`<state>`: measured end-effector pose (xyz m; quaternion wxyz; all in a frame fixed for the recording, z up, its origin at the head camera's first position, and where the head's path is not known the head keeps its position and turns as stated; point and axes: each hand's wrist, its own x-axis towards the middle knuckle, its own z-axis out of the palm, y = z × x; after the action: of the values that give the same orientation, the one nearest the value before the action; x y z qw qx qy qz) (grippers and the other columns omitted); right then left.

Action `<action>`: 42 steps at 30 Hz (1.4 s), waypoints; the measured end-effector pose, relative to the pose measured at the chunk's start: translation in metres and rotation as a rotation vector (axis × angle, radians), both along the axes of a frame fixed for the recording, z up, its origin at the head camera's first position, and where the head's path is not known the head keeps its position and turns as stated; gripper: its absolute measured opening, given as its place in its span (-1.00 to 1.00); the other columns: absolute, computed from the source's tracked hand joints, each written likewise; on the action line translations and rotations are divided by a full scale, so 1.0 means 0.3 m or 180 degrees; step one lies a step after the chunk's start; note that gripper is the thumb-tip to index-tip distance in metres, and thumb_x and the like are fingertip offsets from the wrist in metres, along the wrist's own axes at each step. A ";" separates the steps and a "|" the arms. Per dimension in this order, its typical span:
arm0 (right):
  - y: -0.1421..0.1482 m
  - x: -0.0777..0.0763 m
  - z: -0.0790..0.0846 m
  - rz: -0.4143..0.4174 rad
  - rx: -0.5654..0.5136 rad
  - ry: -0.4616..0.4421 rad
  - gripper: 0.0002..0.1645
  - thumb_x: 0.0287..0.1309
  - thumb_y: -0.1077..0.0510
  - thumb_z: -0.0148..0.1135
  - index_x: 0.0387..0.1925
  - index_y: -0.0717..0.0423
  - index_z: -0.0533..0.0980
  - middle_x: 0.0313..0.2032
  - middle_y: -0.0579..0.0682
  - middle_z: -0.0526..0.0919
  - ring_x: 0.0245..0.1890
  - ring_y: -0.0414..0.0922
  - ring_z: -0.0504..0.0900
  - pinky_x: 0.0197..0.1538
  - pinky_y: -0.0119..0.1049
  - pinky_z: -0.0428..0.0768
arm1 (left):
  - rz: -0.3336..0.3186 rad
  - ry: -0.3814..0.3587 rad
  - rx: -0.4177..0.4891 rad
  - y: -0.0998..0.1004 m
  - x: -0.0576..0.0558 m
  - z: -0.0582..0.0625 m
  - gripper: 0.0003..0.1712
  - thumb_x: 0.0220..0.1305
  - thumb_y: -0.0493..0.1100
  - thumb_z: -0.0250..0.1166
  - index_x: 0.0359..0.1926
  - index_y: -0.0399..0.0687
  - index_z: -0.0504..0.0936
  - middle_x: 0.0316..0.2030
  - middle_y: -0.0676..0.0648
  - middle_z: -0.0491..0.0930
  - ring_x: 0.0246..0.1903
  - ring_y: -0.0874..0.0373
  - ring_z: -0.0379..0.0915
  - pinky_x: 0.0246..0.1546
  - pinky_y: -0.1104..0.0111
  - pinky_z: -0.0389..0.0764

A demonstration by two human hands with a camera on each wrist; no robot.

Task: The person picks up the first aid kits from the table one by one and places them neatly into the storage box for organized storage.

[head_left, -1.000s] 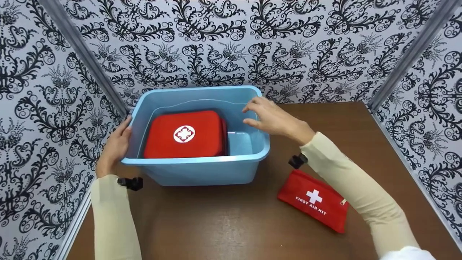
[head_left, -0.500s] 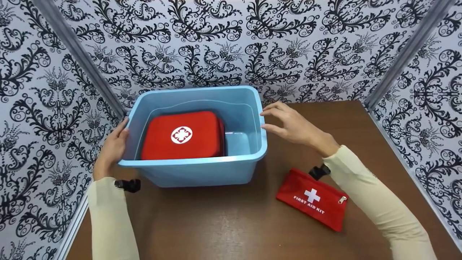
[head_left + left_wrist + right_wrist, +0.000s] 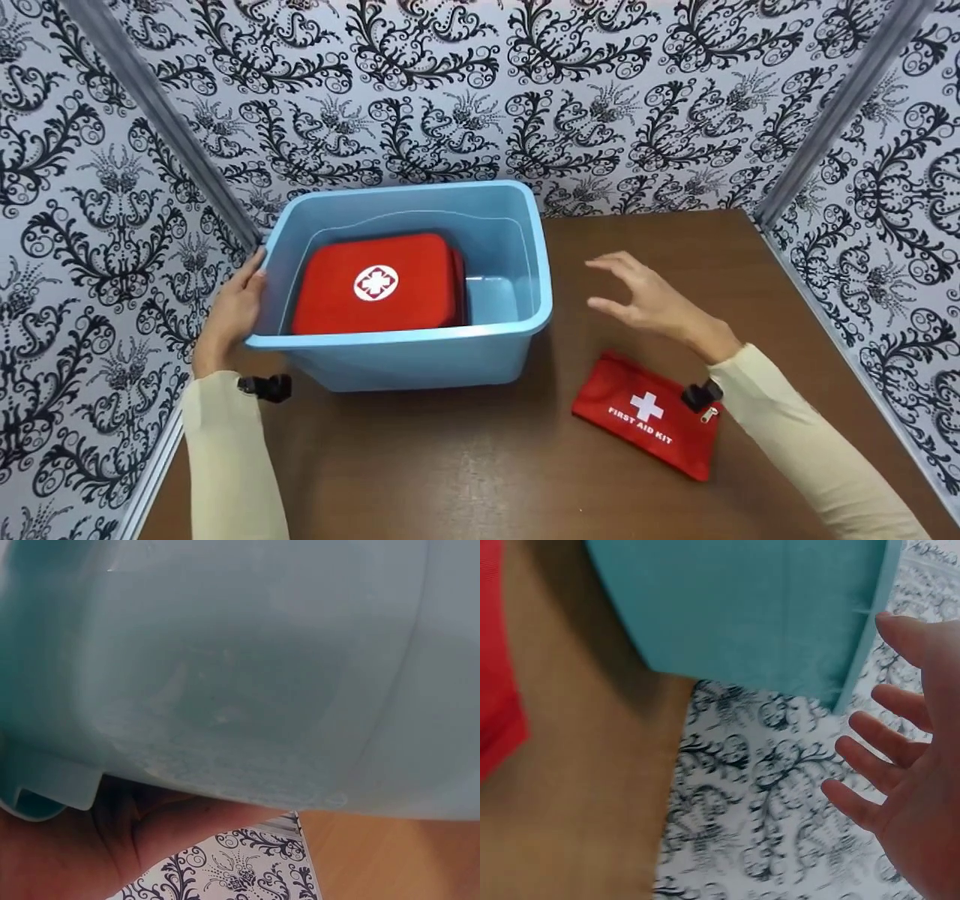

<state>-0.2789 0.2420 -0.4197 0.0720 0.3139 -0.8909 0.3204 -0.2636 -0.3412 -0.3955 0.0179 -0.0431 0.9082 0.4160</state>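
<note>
My left hand (image 3: 232, 313) rests against the outside of the left wall of a light blue plastic tub (image 3: 420, 364), fingers extended just below the rim. In the left wrist view the tub's wall (image 3: 240, 675) hides most of those fingers. Inside the tub, toward its left, lies a red first aid case (image 3: 409, 300) with a white round emblem. My right hand (image 3: 660, 304) is held in the air right of the tub, fingers spread and nothing between them. Below it, a flat red zip pouch (image 3: 637, 442) printed "FIRST AID KIT" lies on the table.
The brown wooden table (image 3: 450, 465) runs under everything. Patterned black-and-white wall panels (image 3: 465, 97) stand close behind the tub and at both sides, joined by grey corner posts (image 3: 832, 112). Bare tub floor (image 3: 491, 300) shows right of the case.
My right hand has moved from over the tub's right rim out to the right and toward me. The left hand stays at the tub's left side; case and pouch lie as before.
</note>
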 end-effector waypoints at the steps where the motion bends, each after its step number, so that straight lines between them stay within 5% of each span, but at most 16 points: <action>1: 0.015 0.007 -0.016 -0.0039 0.0010 -0.0074 -0.25 0.18 0.10 0.43 0.35 0.22 0.38 0.24 0.25 0.49 0.29 0.20 0.47 0.42 0.22 0.39 | -0.0002 -0.0005 0.0009 0.001 0.000 -0.001 -0.40 0.62 0.11 -0.37 0.58 0.42 -0.19 0.61 -0.13 -0.28 0.55 -0.40 -0.28 0.52 -0.30 -0.17; 14: 0.184 0.092 -0.190 -0.0154 0.0740 -0.1079 -0.08 0.15 -0.12 0.42 0.43 0.16 0.29 0.33 0.27 0.40 0.33 0.28 0.41 0.39 0.30 0.38 | -0.0002 -0.0080 0.0091 0.004 0.000 -0.009 -0.41 0.62 0.14 -0.38 0.57 0.50 -0.23 0.61 -0.10 -0.32 0.54 -0.43 -0.27 0.50 -0.34 -0.14; 23: 0.283 0.123 -0.255 -0.0313 0.0857 -0.1426 -0.28 0.10 0.04 0.42 0.28 0.23 0.49 0.24 0.31 0.48 0.22 0.32 0.46 0.25 0.31 0.49 | 0.0022 -0.0001 -0.0060 0.001 -0.001 -0.003 -0.39 0.62 0.13 -0.38 0.59 0.35 -0.19 0.60 -0.20 -0.25 0.54 -0.42 -0.25 0.52 -0.30 -0.13; 30: 0.352 0.156 -0.279 -0.0414 0.0963 -0.1933 -0.20 0.01 0.11 0.49 0.25 0.38 0.44 0.16 0.34 0.54 0.17 0.30 0.49 0.27 0.28 0.50 | 0.0015 -0.0035 -0.0016 0.005 -0.005 -0.002 -0.40 0.62 0.13 -0.37 0.58 0.40 -0.20 0.60 -0.16 -0.28 0.54 -0.42 -0.27 0.52 -0.30 -0.13; 36: 0.390 0.178 -0.289 -0.0856 0.1257 -0.2254 -0.13 -0.10 -0.06 0.59 0.13 0.40 0.46 0.07 0.40 0.44 0.04 0.25 0.36 0.16 0.23 0.50 | 0.0028 -0.0097 0.0022 0.006 -0.005 -0.002 -0.40 0.62 0.13 -0.39 0.58 0.45 -0.23 0.61 -0.12 -0.30 0.53 -0.44 -0.22 0.49 -0.34 -0.08; 42: 0.402 0.187 -0.289 -0.1342 0.1246 -0.2735 -0.31 -0.12 -0.12 0.60 -0.19 0.28 0.45 -0.28 0.16 0.48 -0.33 0.02 0.43 -0.31 -0.22 0.50 | 0.0030 -0.0055 -0.0066 0.007 -0.005 -0.003 -0.40 0.62 0.13 -0.40 0.58 0.42 -0.22 0.61 -0.13 -0.30 0.53 -0.44 -0.28 0.50 -0.34 -0.17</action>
<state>-0.2228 0.3626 -0.5065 -0.2975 -0.0247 -0.9272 0.2262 -0.2652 -0.3390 -0.3963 0.0233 -0.0511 0.9120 0.4063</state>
